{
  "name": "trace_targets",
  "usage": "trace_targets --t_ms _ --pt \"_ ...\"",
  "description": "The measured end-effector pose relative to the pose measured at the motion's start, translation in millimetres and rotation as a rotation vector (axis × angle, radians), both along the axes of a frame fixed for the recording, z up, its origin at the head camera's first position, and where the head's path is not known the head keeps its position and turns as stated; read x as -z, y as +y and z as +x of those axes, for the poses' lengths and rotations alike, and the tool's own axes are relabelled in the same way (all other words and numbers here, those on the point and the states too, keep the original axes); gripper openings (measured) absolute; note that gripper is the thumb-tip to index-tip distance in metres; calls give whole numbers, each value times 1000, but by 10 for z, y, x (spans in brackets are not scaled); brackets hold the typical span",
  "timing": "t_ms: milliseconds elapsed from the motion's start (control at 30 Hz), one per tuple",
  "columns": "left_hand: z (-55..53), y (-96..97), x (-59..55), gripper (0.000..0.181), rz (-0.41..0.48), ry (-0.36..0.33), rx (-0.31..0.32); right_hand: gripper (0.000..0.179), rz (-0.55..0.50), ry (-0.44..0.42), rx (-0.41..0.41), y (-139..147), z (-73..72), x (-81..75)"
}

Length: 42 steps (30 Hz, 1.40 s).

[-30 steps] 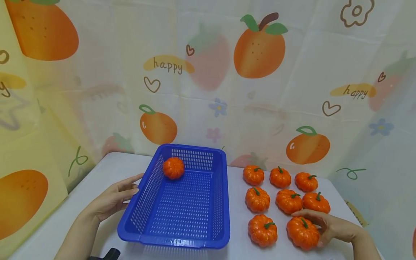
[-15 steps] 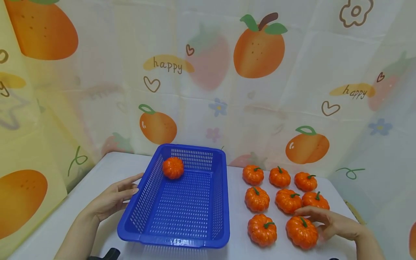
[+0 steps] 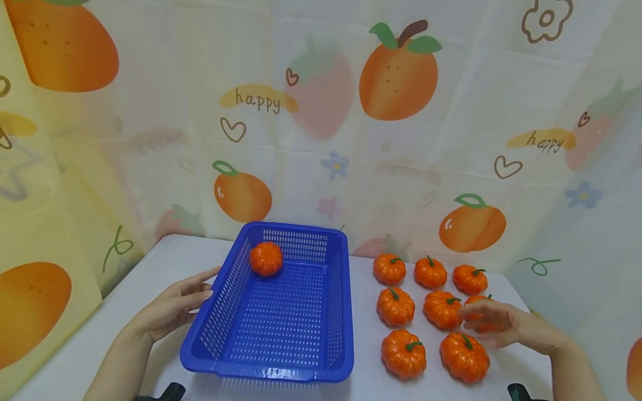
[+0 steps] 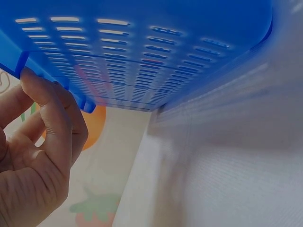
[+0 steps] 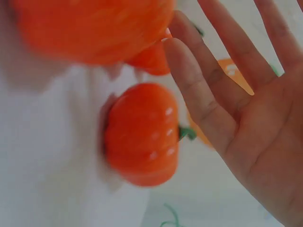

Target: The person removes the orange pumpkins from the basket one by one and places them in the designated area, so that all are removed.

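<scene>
My left hand (image 3: 173, 309) is at the left side of a blue plastic basket (image 3: 341, 312), its relaxed fingers touching the outside of the rim. Up close in the left wrist view, the fingers (image 4: 57, 123) are gently bent, with the tips right under the rim. One small orange pumpkin (image 3: 266, 259) sits in the basket's far left corner. My right hand (image 3: 511, 326), fingers spread and holding nothing, hovers over the right-hand rows of pumpkins. It partly hides one pumpkin (image 3: 476, 301) and is just above the front right pumpkin (image 3: 465, 358). The right wrist view shows the palm (image 5: 265, 137) beside pumpkins.
Several more pumpkins with green stems, such as the front left one (image 3: 403, 355) and the back middle one (image 3: 430, 273), stand in rows on the white table (image 3: 368, 356). A fruit-print curtain (image 3: 311, 139) hangs behind the table.
My right hand has left the front right pumpkin and lifted up and back, its fingers opening out. That pumpkin stays on the table. The left hand and basket have not moved.
</scene>
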<state>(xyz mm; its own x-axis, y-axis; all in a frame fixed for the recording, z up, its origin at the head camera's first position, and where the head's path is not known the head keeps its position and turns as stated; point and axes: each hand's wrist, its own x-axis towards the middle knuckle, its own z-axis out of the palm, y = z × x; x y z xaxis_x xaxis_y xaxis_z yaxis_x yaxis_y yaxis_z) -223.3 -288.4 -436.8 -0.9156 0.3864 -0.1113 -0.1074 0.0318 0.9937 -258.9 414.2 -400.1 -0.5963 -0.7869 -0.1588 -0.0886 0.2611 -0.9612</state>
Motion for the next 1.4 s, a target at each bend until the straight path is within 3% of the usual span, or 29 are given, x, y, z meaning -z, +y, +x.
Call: trace_targets --t_ms 167,367,567,700,1067,1233,1400 --pt "6 -1 -3 56 -13 -4 -3 49 65 162 85 -233 -45 -177" --pt "10 2 6 56 -16 -8 -4 52 36 376 215 -629 -196 -381" --pt "5 1 4 56 -11 -2 3 51 9 449 381 -1117 -377 -623" --pt "6 -1 -16 56 0 12 15 50 -29 439 443 -1471 -510 -775" --pt "1 -11 -14 58 -11 7 5 50 -260 361 413 -2416 -727 -1029" --pt "-3 -15 1 57 5 5 12 53 -361 286 398 -2811 -797 -1044" --pt "-10 -6 2 57 13 3 12 52 -428 199 400 -3220 -871 -966"
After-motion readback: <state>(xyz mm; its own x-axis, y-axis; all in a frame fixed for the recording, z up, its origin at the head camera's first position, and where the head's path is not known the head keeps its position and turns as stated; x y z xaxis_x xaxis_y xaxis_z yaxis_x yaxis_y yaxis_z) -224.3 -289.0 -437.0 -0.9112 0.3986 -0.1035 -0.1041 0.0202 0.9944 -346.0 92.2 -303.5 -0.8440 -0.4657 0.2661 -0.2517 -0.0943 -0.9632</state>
